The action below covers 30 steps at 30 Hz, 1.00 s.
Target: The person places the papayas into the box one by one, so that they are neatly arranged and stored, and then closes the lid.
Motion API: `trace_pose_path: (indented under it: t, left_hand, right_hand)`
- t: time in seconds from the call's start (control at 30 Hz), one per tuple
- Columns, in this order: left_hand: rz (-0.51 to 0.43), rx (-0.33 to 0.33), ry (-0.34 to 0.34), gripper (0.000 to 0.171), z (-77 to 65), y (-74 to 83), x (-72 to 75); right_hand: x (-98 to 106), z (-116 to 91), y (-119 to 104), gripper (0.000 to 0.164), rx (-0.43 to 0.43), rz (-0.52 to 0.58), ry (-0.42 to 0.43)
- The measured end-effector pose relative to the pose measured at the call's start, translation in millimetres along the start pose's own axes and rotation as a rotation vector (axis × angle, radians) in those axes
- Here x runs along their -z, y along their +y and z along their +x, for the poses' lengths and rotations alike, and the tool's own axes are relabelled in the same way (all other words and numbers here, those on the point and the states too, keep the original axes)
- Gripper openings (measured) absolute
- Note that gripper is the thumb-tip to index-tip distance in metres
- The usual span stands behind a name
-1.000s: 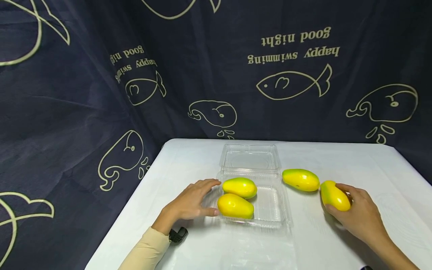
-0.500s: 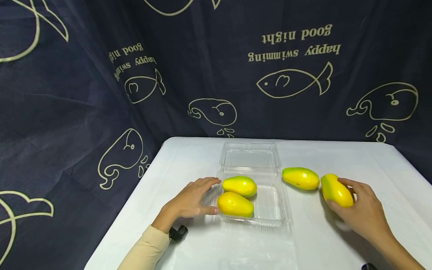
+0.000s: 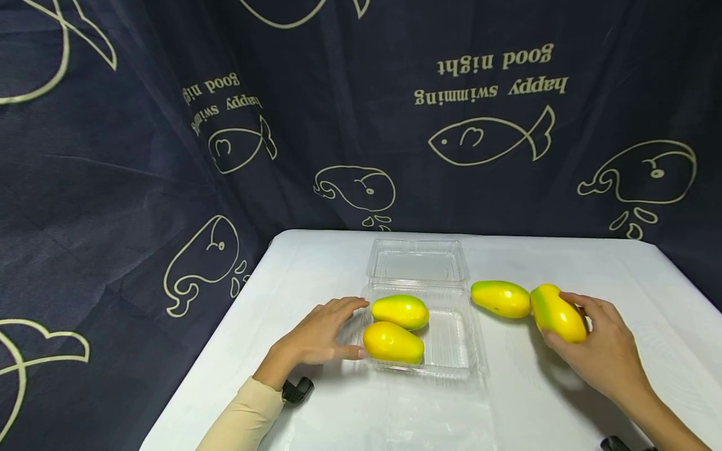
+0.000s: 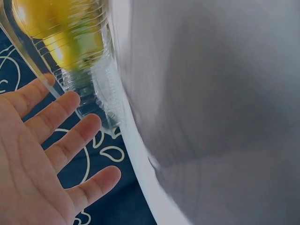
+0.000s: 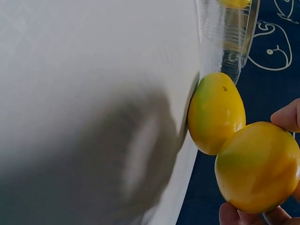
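Note:
My right hand grips a yellow mango with a green streak, thumb on one side and fingers on the other. In the right wrist view this mango overlaps the end of a second mango, which lies on the table. On the left, my left hand is spread beside a clear plastic clamshell box, fingertips right at its left wall. Two more mangoes, a rear one and a front one, lie side by side in the box's left half.
The box's hinged lid lies folded back behind it. A white cloth covers the table. Dark blue curtains with fish and whale drawings hang at the back and left. A black wrist device sits at my left wrist.
My right hand and its mango have shifted slightly away from me, and the mango now meets the second one in the head view. The left hand stays in place.

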State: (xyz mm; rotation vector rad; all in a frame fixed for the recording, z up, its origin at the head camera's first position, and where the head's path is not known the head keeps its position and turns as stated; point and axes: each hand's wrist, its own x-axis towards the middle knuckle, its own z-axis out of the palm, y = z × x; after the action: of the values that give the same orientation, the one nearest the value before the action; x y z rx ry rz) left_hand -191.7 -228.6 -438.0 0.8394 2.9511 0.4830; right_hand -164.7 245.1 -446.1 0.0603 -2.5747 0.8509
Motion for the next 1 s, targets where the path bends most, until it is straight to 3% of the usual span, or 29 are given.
trace_pose_path:
  t: [0.5,1.0]
  left_hand:
    - [-0.01,0.005,0.008,0.093,0.0,-1.1,-1.8]
    - [-0.002,-0.011,0.008,0.093,-0.7,-1.9,-0.6]
  right_hand:
    - [-3.1,7.0,-16.5,0.075,0.122,0.114,0.153]
    - [-18.0,16.5,-38.2,0.08,0.296,0.249,0.174]
